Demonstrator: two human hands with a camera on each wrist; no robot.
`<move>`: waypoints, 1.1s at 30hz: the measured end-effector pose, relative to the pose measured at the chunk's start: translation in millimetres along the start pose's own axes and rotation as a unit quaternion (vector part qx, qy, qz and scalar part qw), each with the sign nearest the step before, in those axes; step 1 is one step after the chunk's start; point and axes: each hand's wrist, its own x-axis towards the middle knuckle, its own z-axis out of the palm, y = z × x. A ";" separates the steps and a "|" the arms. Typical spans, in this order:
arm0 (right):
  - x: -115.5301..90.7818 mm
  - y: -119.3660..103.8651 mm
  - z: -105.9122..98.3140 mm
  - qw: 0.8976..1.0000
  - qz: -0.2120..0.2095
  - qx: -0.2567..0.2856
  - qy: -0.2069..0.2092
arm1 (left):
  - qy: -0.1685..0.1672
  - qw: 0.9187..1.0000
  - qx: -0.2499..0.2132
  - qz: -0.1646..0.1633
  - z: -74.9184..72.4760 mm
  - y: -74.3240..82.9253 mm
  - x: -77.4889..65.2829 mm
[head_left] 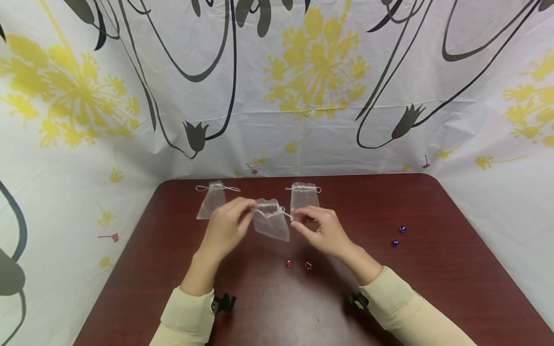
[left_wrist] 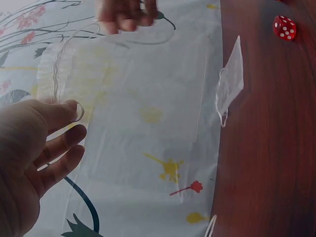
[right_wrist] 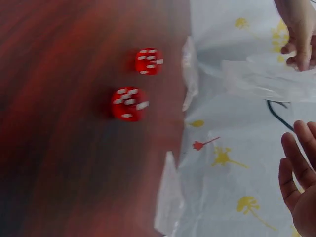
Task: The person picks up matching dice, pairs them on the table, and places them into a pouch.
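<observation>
A small sheer white drawstring pouch (head_left: 272,226) hangs between the two hands, above the table. My left hand (head_left: 227,228) pinches the drawstring at the pouch's left side, between thumb and index finger. On the other side, my right hand (head_left: 322,230) pinches the drawstring's right end by thumb and fingertip. In the left wrist view the raised pouch (left_wrist: 143,89) looks flat and see-through, with its gathered top beside the left thumb. The right wrist view shows the other fingers of the right hand (right_wrist: 303,173) spread loosely.
Two more sheer pouches lie at the table's far edge, a left one (head_left: 212,202) and a right one (head_left: 305,194). Nearer me are two red dice, one (head_left: 288,263) left of the other (head_left: 308,265). Two blue dice (head_left: 402,229) sit farther right. A patterned curtain (head_left: 268,129) stands behind.
</observation>
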 end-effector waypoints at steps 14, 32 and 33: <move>-34.0 14.7 18.9 0.970 0.069 -0.111 -0.203 | 0.001 1.000 0.023 -0.014 0.9 -8.3 -4.3; -44.4 11.4 32.5 0.922 0.005 -0.206 -0.327 | -0.028 0.998 0.050 -0.017 8.7 -8.6 -5.9; -44.3 11.6 32.6 0.922 0.004 -0.207 -0.328 | -0.030 0.998 0.048 -0.018 8.9 -8.3 -6.1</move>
